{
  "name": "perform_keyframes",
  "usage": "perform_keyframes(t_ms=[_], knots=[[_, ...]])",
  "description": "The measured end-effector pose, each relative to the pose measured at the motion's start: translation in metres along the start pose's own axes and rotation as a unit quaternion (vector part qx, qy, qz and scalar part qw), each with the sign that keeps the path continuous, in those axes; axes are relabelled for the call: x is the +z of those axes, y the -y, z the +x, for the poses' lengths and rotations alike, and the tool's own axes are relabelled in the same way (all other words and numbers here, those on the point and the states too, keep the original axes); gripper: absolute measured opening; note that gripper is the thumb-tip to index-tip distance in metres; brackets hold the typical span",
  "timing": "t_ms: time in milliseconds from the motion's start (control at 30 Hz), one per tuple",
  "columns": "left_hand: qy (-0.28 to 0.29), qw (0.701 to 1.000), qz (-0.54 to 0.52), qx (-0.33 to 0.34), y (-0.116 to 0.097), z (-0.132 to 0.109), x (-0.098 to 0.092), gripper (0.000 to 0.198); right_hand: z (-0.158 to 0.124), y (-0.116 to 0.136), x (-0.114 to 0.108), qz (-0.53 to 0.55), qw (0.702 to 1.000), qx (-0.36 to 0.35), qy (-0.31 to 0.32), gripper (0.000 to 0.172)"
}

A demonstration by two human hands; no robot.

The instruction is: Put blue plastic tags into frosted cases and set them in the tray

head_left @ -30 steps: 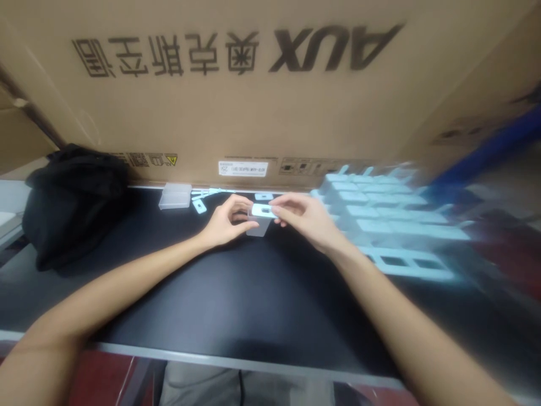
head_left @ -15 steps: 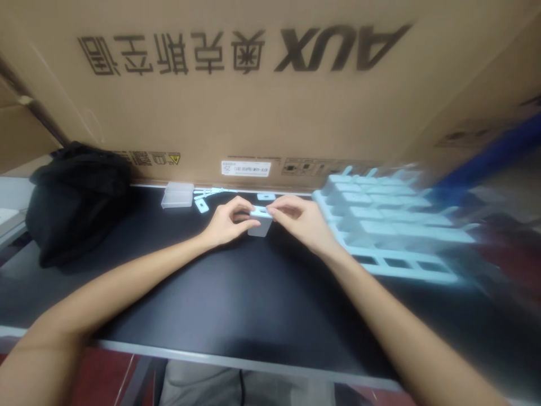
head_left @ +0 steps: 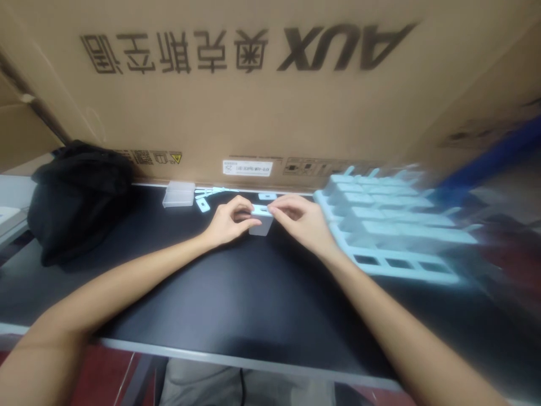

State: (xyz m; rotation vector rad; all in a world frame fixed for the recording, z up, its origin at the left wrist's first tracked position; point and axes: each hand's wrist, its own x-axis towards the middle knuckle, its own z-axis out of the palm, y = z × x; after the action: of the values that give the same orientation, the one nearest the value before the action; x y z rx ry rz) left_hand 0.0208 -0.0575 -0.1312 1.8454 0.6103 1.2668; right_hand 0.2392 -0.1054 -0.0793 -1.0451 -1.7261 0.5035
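Between my hands, above the black tabletop, is a small pale box (head_left: 261, 228) with a light-blue slotted top piece (head_left: 261, 211). My left hand (head_left: 228, 224) is closed around its left end, thumb in front and fingers behind. My right hand (head_left: 301, 221) pinches the right end of the top piece with thumb and forefinger. Just behind them lies a flat light-blue piece with a dark slot (head_left: 267, 195). A similar small flat piece (head_left: 203, 204) rests to the left, beside several thin light-blue strips (head_left: 216, 192).
A light-blue rack (head_left: 406, 272) with rows of blocks stands on the right, blurred. At the back left are a clear plastic case (head_left: 179, 195) and a black bag (head_left: 80, 203). A large cardboard carton (head_left: 190, 113) walls off the table's far side.
Both hands keep their hold on the box in nearly the same position. The whole view has shifted very slightly.
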Motion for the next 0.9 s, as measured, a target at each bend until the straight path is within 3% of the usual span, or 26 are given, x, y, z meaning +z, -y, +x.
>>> perform_keyframes(t_ms=[900], knots=[[-0.005, 0.998, 0.017, 0.054, -0.0007, -0.0015, 0.0015, 0.033, -0.002, -0.0079, -0.0056, -0.065, 0.983, -0.173, 0.016, 0.008]])
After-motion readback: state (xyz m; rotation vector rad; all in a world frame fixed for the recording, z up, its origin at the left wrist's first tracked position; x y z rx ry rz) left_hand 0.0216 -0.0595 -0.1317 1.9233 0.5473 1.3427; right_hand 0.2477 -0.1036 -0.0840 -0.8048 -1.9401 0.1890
